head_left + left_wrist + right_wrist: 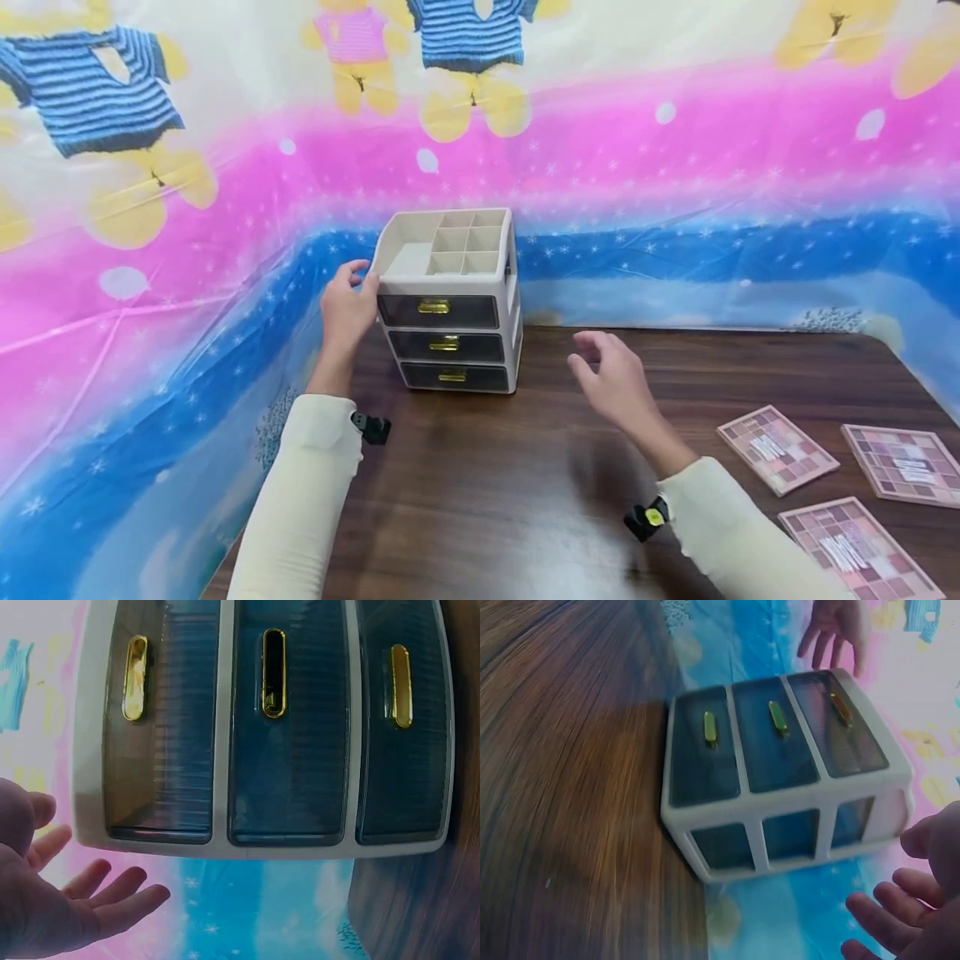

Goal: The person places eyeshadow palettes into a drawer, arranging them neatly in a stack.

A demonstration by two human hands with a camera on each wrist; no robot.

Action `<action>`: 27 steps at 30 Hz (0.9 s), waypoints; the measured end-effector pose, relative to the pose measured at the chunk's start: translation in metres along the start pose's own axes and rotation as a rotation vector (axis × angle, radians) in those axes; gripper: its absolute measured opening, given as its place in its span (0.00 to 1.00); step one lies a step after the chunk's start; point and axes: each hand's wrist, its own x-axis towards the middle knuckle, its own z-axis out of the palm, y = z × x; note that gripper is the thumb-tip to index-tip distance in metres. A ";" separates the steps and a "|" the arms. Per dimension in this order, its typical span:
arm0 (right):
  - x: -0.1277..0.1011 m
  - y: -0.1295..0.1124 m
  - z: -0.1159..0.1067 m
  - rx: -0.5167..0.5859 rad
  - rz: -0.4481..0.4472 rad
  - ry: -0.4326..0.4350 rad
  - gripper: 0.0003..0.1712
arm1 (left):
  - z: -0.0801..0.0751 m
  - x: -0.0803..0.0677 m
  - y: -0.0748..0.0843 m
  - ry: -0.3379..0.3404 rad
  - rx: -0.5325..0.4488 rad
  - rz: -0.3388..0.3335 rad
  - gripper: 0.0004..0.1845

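Left hand [348, 310] is up at the drawer unit [450, 304], fingers spread and relaxed beside its top left corner. From the head view the fingertips look to be at the rim or just shy of it; the left wrist view shows the palm open with a gap of backdrop between it and the unit's side, so call it just beside, gripping nothing.

Right hand [611, 379] hangs in the air over the table [525, 500], well off to the unit's right and nearer the person than the drawer fronts. Fingers loosely parted, nothing in them.

The unit itself stands upright at the far edge of the table, against the colourful backdrop [187, 208]. It lies ahead of both hands, between them, drawer fronts facing the person. Three dark drawers are stacked one above another, each with a gold handle [433, 307] lying crosswise, all pushed in. On top is an open tray split into small compartments.

The left hand is plainly the nearer one, right at the side wall. The right has open table between it and the unit's right wall, and would have to travel left and forward to reach it.

Three eyeshadow palettes [776, 450] lie flat on the table, farther right of the right hand, apart from it.
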 end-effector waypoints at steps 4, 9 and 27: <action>0.014 -0.012 0.021 0.072 0.048 -0.035 0.21 | 0.004 0.003 -0.009 -0.010 -0.052 -0.065 0.22; 0.034 -0.026 0.051 0.142 0.110 -0.042 0.23 | 0.004 0.008 -0.014 0.010 -0.082 -0.079 0.20; 0.067 -0.046 0.085 0.245 0.208 0.005 0.21 | 0.000 0.014 -0.014 -0.117 -0.274 -0.178 0.22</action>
